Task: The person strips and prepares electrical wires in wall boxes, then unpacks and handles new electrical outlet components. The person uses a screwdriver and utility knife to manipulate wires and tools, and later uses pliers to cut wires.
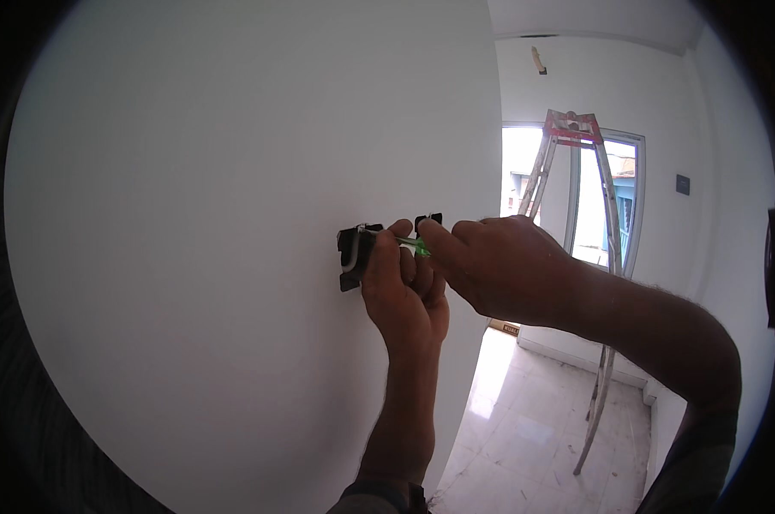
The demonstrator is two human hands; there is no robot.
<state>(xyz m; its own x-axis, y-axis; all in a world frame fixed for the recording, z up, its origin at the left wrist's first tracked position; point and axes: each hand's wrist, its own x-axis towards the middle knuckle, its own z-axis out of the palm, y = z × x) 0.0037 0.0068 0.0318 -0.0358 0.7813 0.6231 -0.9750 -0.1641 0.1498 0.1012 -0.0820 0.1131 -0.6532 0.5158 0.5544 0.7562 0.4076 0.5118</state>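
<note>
A black wall fitting (350, 257) with a pale strip or wire across it is at the white wall in front of me. My left hand (400, 304) has its fingers curled at its right side, gripping it. My right hand (499, 265) is closed on a screwdriver with a translucent green handle (420, 249), its thin shaft reaching left to the top of the fitting. A second small black piece (434, 217) shows behind my fingers; whether it is fixed to the wall or held, I cannot tell.
The white wall (190, 214) fills the left side and ends in an edge right of my hands. Beyond stand an aluminium stepladder (571, 128) with a red top, windows (606, 206) and a tiled floor (524, 411). A small plate (683, 184) is on the far wall.
</note>
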